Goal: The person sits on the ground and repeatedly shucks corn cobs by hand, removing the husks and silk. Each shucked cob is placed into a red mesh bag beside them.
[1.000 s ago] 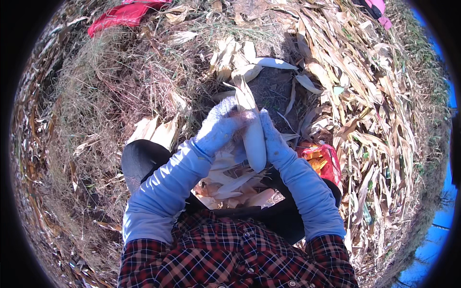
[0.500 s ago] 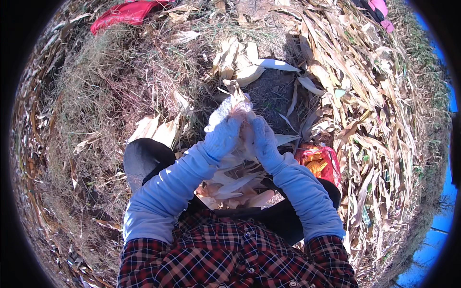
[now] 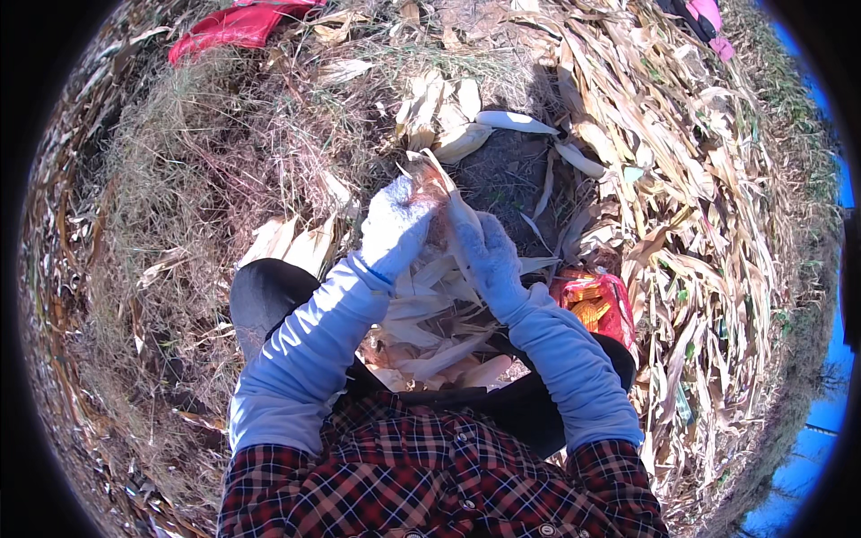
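Both of my hands wear white gloves and meet in front of my knees. My left hand (image 3: 393, 224) is closed at the silky end of a corn ear (image 3: 459, 215). My right hand (image 3: 489, 258) wraps round its pale husk from the right. Reddish-brown silk shows between the hands, and husk tips stick up above them. Any kernels on this ear are hidden. Below my hands, loose pale husks (image 3: 430, 345) lie heaped between my legs.
A red mesh bag (image 3: 619, 309) with orange corn ears sits by my right knee. Unhusked ears (image 3: 462, 141) lie ahead on the soil. Dry stalks and leaves (image 3: 700, 197) cover the right side. Red cloth (image 3: 233, 31) lies far left, and something pink (image 3: 708, 18) far right.
My left hand has moved left and slightly down, away from my right hand. The gap between them has widened, showing more of the silk and the husk. My right hand has barely moved.
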The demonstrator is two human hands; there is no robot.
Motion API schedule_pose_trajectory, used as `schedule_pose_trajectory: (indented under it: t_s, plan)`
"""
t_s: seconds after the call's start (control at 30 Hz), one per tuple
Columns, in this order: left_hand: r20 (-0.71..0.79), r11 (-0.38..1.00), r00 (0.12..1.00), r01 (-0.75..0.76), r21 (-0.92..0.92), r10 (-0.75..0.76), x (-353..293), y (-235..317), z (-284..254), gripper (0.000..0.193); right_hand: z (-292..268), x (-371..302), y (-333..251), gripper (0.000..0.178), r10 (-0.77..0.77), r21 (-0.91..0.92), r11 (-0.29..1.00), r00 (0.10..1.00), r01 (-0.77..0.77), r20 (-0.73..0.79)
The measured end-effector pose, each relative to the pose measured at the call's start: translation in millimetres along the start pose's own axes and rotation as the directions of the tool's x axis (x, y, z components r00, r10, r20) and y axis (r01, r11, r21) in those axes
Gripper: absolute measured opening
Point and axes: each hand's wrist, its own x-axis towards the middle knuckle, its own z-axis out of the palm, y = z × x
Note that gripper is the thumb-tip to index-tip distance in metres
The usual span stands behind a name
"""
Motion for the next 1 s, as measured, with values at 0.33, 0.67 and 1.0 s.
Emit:
schedule_pose_trajectory:
  t_s: [0.33, 0.67, 1.0]
  plan:
    - [0.132, 0.661, 0.951, 0.291, -0.691, -0.28, -8, -14, 18, 0.02, 22, -4, -5, 0.046, 0.206, 0.698, 0.701, 0.978, -0.143, -0.007]
    - [0.51, 0.616, 0.84, 0.504, -0.606, -0.185, -31, 19, 18, 0.027, 0, 6, -4, 0.042, 0.465, 0.876, 0.269, 0.85, -0.4, 0.246]
    - [0.875, 0.759, 0.182, -0.44, 0.481, -0.449, -48, -3, 26, 0.047, -37, 28, 2, 0.04, 0.505, 0.853, 0.442, 0.863, -0.279, 0.021]
